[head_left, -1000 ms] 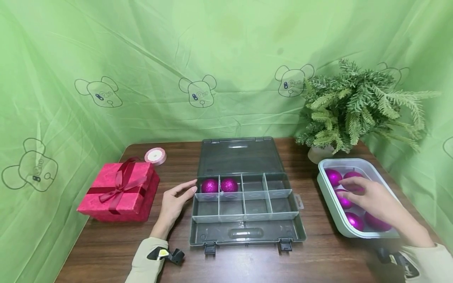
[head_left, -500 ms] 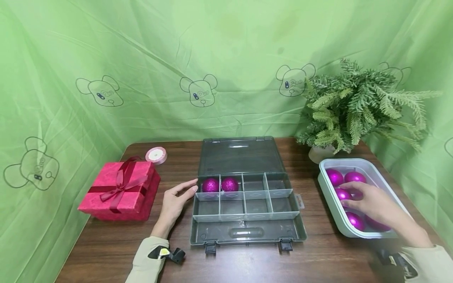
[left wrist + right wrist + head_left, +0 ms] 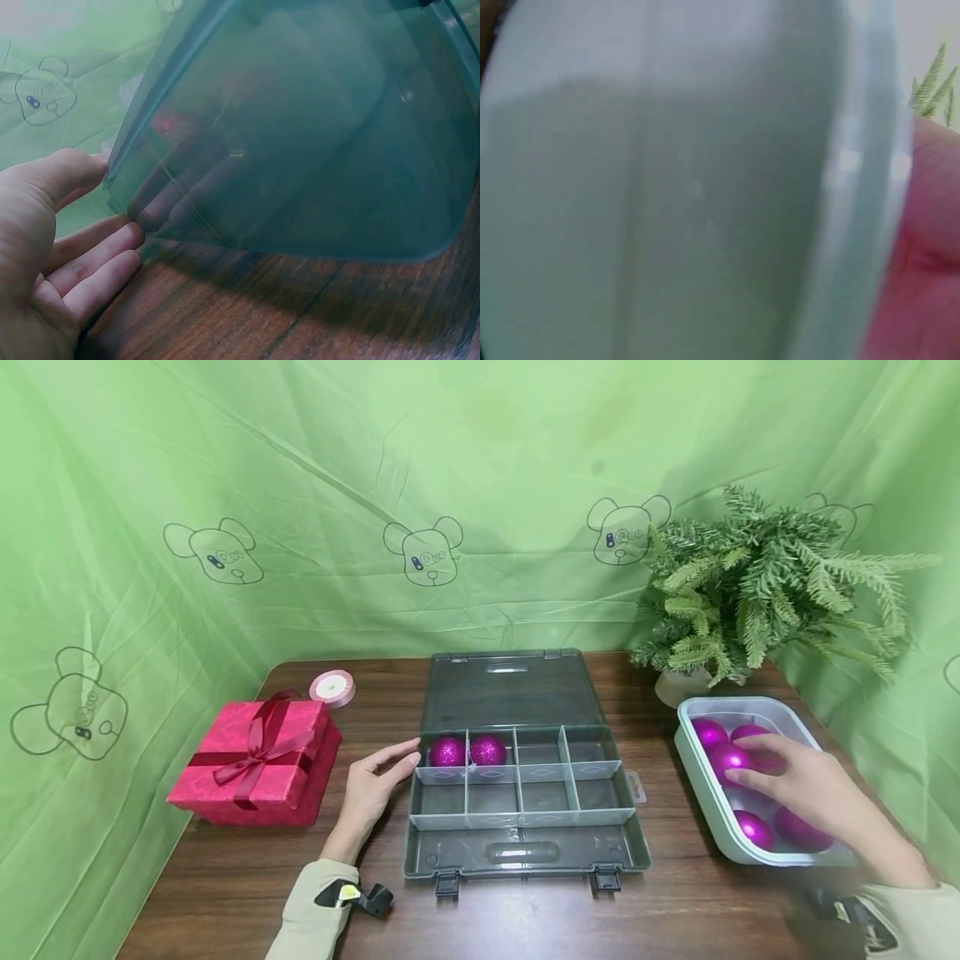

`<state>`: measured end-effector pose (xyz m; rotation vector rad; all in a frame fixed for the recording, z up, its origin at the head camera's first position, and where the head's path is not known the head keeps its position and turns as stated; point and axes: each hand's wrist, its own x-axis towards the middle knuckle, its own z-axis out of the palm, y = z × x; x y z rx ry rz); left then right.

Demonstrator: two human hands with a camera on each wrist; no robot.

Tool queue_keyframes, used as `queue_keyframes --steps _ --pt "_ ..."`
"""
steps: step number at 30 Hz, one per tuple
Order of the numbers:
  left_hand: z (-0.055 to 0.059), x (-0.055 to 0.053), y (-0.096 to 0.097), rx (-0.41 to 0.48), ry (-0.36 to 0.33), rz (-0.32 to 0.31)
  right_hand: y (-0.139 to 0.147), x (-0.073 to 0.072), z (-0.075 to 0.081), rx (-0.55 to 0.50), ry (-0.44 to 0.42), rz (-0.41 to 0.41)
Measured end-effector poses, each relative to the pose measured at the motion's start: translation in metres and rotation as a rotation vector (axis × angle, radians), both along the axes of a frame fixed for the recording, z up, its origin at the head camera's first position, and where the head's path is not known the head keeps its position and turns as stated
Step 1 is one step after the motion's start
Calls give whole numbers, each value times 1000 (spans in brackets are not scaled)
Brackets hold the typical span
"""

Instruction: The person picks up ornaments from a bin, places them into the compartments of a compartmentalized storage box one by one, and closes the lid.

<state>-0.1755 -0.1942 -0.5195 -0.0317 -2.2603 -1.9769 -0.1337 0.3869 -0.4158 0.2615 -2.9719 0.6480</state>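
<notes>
My right hand (image 3: 813, 781) pinches a shiny magenta Christmas ball (image 3: 726, 760) between thumb and fingers, inside the pale plastic container (image 3: 716, 822). Several more magenta balls lie there, such as one ball (image 3: 752, 830) at the near end; the hand partly hides others. With fairly straight fingers, my left hand (image 3: 369, 793) touches the left wall of a grey transparent divided box (image 3: 517, 853). Its lid is folded back. Two glittery balls (image 3: 487, 750) sit in separate back-left compartments. The left wrist view shows thumb and fingers (image 3: 105, 281) against the box's side. In the right wrist view the container wall (image 3: 667, 225) covers the held ball.
A red gift box (image 3: 258, 768) with a dark red bow stands left, with a pink ribbon roll (image 3: 332, 687) behind it. Behind the container, a potted artificial fir (image 3: 750, 593) spreads its branches. Green cloth (image 3: 510, 460) hangs around the brown table (image 3: 525, 927).
My right hand has closed its fingers on a ball and raised it slightly within the container. My left hand stays against the divided box.
</notes>
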Motion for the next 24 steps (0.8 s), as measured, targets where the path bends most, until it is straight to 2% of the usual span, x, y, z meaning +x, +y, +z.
queue_keyframes --steps 5,13,18,24 --pt "0 0 0 4 4 0 -1 3 14 -2 -21 -43" --pt "0 -1 0 -1 17 -3 -8 7 28 -56 53 -69" --pt "1 0 0 -2 17 -3 -18 11 42 -81 51 -95" --pt "1 0 1 9 18 -4 -35 15 52 -105 47 -82"
